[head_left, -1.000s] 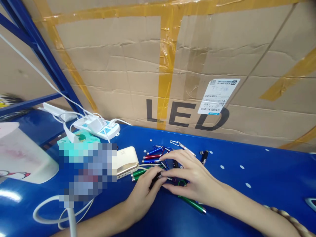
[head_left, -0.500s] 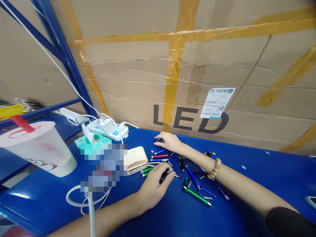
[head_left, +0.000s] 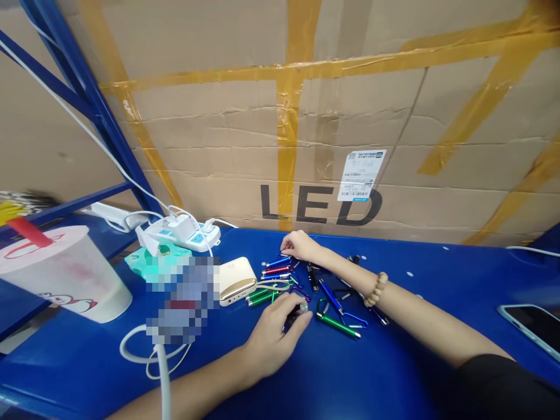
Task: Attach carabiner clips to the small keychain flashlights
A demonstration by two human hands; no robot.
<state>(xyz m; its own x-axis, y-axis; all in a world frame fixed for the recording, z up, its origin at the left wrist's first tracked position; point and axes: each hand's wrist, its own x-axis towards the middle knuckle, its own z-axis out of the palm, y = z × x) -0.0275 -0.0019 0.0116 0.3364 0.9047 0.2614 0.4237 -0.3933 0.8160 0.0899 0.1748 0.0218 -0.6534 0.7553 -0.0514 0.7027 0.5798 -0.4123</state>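
My left hand is closed around a small black flashlight, whose silver end shows between thumb and forefinger; the rest is hidden in the palm. Farther back, my right hand has its fingertips curled down onto a blue carabiner flashlight. Just in front of that lie a red flashlight and green ones, lined up roughly side by side. Under and in front of my right forearm are a black flashlight, a longer blue one and a green one, lying at various angles.
A cream power bank sits left of the flashlights, beside a blurred-out object with a white cable. Farther left are a tissue pack, a power strip and a drink cup. A phone lies right. A large cardboard box stands behind.
My right hand has drawn its spread fingers together and lowered them onto the blue flashlight. My left hand keeps the black one. The view has turned right, bringing more of the phone in.
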